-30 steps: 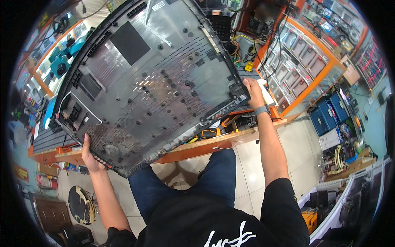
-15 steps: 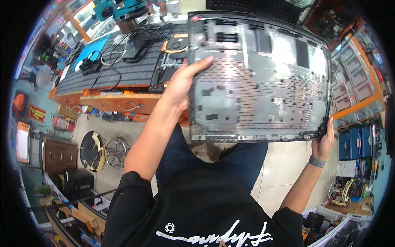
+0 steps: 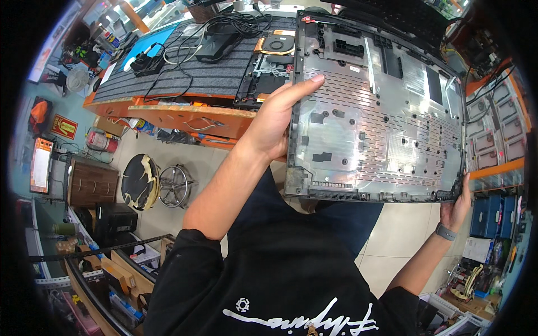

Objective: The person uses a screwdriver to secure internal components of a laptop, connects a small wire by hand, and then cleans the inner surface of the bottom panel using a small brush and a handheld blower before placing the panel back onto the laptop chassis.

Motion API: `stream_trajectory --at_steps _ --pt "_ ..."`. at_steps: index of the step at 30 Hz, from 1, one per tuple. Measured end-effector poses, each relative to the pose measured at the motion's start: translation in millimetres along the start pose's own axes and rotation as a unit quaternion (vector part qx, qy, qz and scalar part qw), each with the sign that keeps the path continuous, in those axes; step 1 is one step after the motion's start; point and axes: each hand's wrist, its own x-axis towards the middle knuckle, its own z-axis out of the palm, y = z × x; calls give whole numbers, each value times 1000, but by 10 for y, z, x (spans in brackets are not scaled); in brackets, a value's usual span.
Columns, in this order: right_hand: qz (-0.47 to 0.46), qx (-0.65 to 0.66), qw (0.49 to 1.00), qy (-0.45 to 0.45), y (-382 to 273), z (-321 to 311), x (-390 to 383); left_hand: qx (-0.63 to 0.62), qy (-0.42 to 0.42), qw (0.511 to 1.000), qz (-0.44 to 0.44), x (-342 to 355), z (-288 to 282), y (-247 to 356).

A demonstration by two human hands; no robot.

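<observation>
A laptop bottom cover [image 3: 358, 134] is held up in front of me, its silvery inner side with vent slots and black screw posts facing me. My left hand [image 3: 280, 117] grips its left edge, the thumb lying over the inner face and the other fingers hidden behind. At the lower right corner my right hand [image 3: 458, 204] holds the edge, with most of its fingers behind the cover. Just beyond my left hand, an opened laptop base [image 3: 263, 84] with a copper-framed cooling fan [image 3: 277, 44] rests on the bench, partly hidden by the cover.
The workbench [image 3: 207, 75] has a striped grey mat, with a black box [image 3: 216, 47], tangled cables and a blue mat [image 3: 151, 47]. An orange drawer [image 3: 190, 115] stands partly open below. A torn round stool [image 3: 140, 182] is at left; wall racks [image 3: 499, 123] are at right.
The surroundings and both hands with the cover have shifted right in view. More of the opened laptop base now shows. Both hands keep their grip on the cover.
</observation>
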Motion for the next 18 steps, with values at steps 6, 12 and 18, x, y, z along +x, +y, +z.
stream_trajectory --at_steps 6,12,18 --pt "-16 1 998 66 -112 215 -57 -33 -10 999 -8 2 -122 17" --pt "-25 -10 997 67 -219 254 -151 -62 -24 998 -18 -31 -167 56" --pt "-78 2 997 -16 -132 355 -54 -82 -5 995 -51 -171 -415 74"
